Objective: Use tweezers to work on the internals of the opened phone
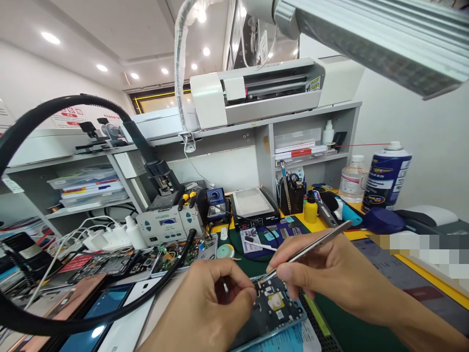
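Observation:
An opened smartphone (269, 320) lies in front of me, its dark inner frame and circuit board showing. My right hand (330, 274) grips metal tweezers (322, 239), their tips down on the upper part of the board. Close beside those tips, my left hand (216, 298) is closed in a pinch at the phone's upper left; what sits between thumb and fingertip is too small to make out. Under the phone is a light blue printed sheet (306, 332), partly covered. A green work mat (353, 318) spreads beneath.
Several phones and loose boards crowd the left, with a blue-backed phone (97, 313) among them. A black hose (120, 318) loops across the left side. Behind stand a soldering station (170, 225), a yellow bottle (310, 209) and a spray can (386, 178). A lamp (381, 44) hangs overhead.

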### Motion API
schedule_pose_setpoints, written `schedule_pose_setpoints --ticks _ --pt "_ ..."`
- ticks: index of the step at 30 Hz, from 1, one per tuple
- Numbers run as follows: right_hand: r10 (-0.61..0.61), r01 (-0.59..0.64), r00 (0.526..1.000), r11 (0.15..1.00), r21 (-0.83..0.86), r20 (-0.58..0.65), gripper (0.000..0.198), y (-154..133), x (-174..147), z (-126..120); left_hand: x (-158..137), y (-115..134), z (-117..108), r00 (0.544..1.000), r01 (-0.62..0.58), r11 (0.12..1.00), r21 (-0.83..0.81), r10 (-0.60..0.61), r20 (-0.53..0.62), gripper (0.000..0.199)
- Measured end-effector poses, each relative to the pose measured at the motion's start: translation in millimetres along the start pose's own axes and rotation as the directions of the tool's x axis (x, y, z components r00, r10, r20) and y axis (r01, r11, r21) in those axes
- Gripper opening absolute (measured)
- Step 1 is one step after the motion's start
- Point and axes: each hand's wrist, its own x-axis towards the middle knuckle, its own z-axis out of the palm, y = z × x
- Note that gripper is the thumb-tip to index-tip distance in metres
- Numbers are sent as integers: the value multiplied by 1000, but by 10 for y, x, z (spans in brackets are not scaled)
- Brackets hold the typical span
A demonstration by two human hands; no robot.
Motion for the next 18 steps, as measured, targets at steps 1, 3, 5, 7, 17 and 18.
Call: schedule_pose_setpoints --ticks 1,3,5,7,17,18 --pt "11 -11 1000 1000 -8 4 15 -1 -2 2 0 3 -2 1000 3 1000 4 -3 2 26" --pt "37 -37 999 999 1 20 16 -2 0 -2 5 -1 -3 1000 5 1000 13 -6 10 24" --pt "52 -53 998 998 25 44 17 -2 6 -7 16 -15 0 1000 10 1000 19 -10 21 23" --pt "61 -63 997 997 39 56 18 -2 15 -9 27 -31 6 1000 10 1000 25 -10 29 22" --pt "98 -106 991 990 92 93 16 33 25 -10 17 -20 2 998 20 999 38 -22 58 20" --pt "100 -110 990 989 103 98 16 38 25 -13 13 -10 -3 998 18 999 42 -20 64 20"
